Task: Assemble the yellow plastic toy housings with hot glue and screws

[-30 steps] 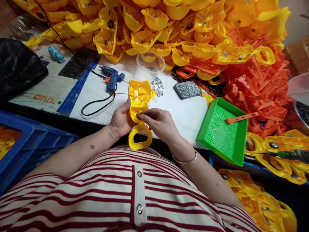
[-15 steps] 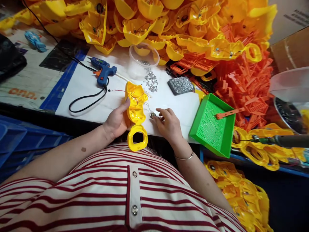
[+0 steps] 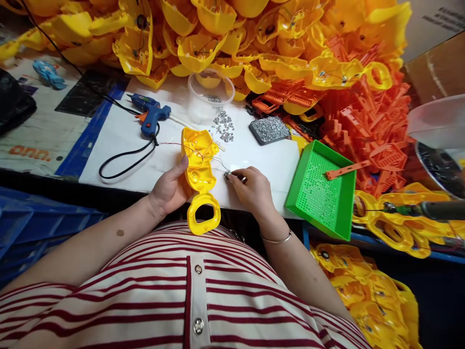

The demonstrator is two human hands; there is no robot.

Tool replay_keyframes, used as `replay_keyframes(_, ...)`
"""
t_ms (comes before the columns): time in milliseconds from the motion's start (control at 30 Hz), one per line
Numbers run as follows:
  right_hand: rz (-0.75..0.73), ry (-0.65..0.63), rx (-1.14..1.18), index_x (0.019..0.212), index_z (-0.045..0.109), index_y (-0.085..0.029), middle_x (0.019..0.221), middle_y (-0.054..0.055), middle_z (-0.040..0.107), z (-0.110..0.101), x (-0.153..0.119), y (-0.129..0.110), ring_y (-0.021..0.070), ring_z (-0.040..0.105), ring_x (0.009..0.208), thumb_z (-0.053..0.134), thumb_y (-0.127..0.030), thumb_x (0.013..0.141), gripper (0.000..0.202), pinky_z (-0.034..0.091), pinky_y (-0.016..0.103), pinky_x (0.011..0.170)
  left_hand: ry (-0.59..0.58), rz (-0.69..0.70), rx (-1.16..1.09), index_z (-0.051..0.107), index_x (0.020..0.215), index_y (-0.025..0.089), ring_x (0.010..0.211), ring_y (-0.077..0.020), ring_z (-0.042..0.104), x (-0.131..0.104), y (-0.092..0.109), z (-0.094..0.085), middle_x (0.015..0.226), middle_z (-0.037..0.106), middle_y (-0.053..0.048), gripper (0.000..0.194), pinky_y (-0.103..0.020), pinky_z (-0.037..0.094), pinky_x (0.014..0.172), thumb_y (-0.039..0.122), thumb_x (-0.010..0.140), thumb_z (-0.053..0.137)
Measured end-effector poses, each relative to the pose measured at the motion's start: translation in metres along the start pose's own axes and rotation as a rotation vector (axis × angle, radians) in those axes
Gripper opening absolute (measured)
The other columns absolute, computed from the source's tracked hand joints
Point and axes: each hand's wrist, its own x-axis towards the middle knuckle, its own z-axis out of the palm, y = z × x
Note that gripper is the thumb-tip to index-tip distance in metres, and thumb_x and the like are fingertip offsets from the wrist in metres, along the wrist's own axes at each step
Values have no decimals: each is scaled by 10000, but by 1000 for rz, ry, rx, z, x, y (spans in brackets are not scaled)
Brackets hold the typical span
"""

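Observation:
My left hand (image 3: 170,189) is closed around the left edge of a yellow plastic shell (image 3: 199,177), its hollow inside facing up and a ring-shaped part hanging at the near end. Thin red and dark wires run out of the shell. On their right end is a small round metallic component (image 3: 227,174), pinched between the thumb and fingers of my right hand (image 3: 252,186). What exactly this component is cannot be made out. Beyond the shell, a blue glue gun (image 3: 152,114) lies on the white sheet, its black cord looped to the left.
Loose screws (image 3: 223,126) lie beside a clear plastic tub (image 3: 210,94). A dark tray of screws (image 3: 269,130) and a green perforated basket (image 3: 323,194) stand to the right. Yellow shells (image 3: 203,51) pile up behind; orange parts (image 3: 378,131) heap at right, near a powered screwdriver (image 3: 428,210).
My right fingers have closed in more tightly on the small component. The whole view has shifted slightly; the shell stays in my left hand.

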Motion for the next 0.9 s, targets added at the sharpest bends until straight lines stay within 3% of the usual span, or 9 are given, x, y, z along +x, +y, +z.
replay_keyframes(167, 231, -86, 722, 881, 729, -161, 636, -8, 613, 11, -2, -10, 99, 478, 529, 741, -598, 709, 470, 388, 250, 492, -14, -4, 5, 646, 1259, 194, 1071, -242, 684, -1, 0, 5, 1114, 750, -65, 378, -374, 491, 1015, 376, 931, 598)
replay_keyframes(233, 161, -108, 813, 881, 735, -164, 690, 1, 650, 18, -4, -20, 95, 517, 570, 765, -527, 721, 397, 436, 253, 549, -13, -6, 14, 684, 1157, 166, 1100, -252, 678, -1, 1, 7, 1099, 751, -81, 316, -388, 487, 1039, 368, 939, 578)
replay_keyframes(333, -92, -92, 629, 856, 755, -183, 777, 21, 666, 25, -6, -37, 100, 565, 674, 738, -341, 789, 173, 476, 258, 666, 8, -11, 25, 700, 1073, 147, 1120, -253, 676, -2, 3, 8, 1060, 754, -95, 283, -389, 484, 1061, 354, 949, 553)
replay_keyframes(433, -228, -99, 381, 898, 771, -202, 742, 12, 609, 27, -6, -47, 99, 521, 639, 691, -272, 833, 125, 441, 251, 629, 11, -18, 19, 695, 1088, 156, 1105, -238, 685, -2, 4, 7, 1070, 752, -89, 281, -382, 496, 1056, 347, 960, 534)
replay_keyframes(567, -269, -104, 237, 952, 770, -190, 763, 20, 599, 26, -5, -52, 108, 518, 648, 654, -246, 863, 156, 435, 254, 634, 6, -22, 2, 691, 1085, 157, 1064, -226, 701, -1, 5, 7, 1057, 755, -89, 291, -378, 516, 1033, 346, 977, 497)
replay_keyframes(700, -293, -98, 151, 999, 758, -202, 792, 29, 604, 27, -5, -53, 127, 551, 692, 619, -269, 895, 187, 459, 264, 668, -6, -30, -17, 665, 1149, 154, 1146, -238, 672, -1, 4, 7, 1095, 747, -94, 308, -372, 504, 1053, 354, 960, 527)
replay_keyframes(900, -399, -116, 114, 1013, 750, -184, 809, 50, 606, 26, -1, -50, 145, 570, 731, 583, -303, 920, 226, 483, 270, 681, -24, -27, -18, 666, 1140, 150, 1184, -247, 653, -2, 5, 6, 1099, 748, -96, 303, -381, 486, 1078, 349, 950, 539)
